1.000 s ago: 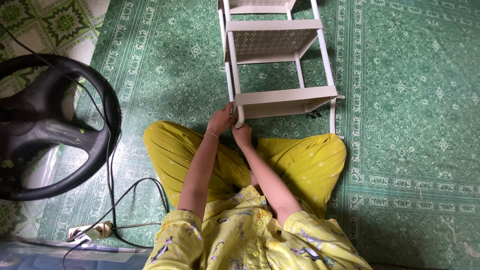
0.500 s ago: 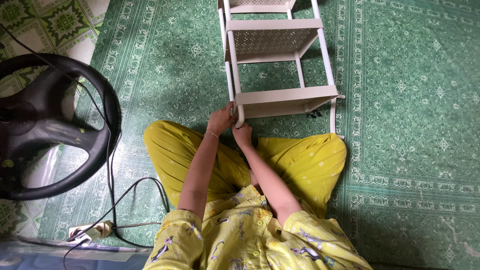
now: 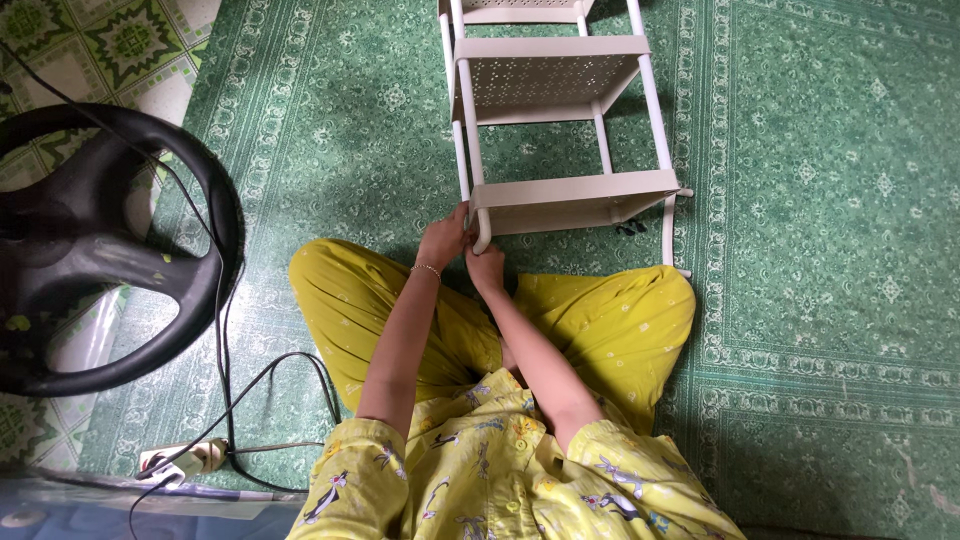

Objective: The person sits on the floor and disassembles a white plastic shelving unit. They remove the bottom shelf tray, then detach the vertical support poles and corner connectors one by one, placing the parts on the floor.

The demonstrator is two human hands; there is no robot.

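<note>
Fingers (image 3: 462,222) pinch white rack (image 3: 560,140) post — green patterned carpet (image 3: 800,250) beneath.

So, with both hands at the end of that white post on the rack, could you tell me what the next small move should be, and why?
Probably keep the left hand steadying the white post while the right hand works on its lower end, since both hands meet there and the rack lies on its side on the green mat.

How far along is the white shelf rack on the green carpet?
Done: the rack lies on the carpet with three perforated shelves already on its poles. In hand: the left hand and right hand meet at the end of the near left pole. Left: small dark parts lie loose by the bottom shelf, apparently unfitted.
</note>
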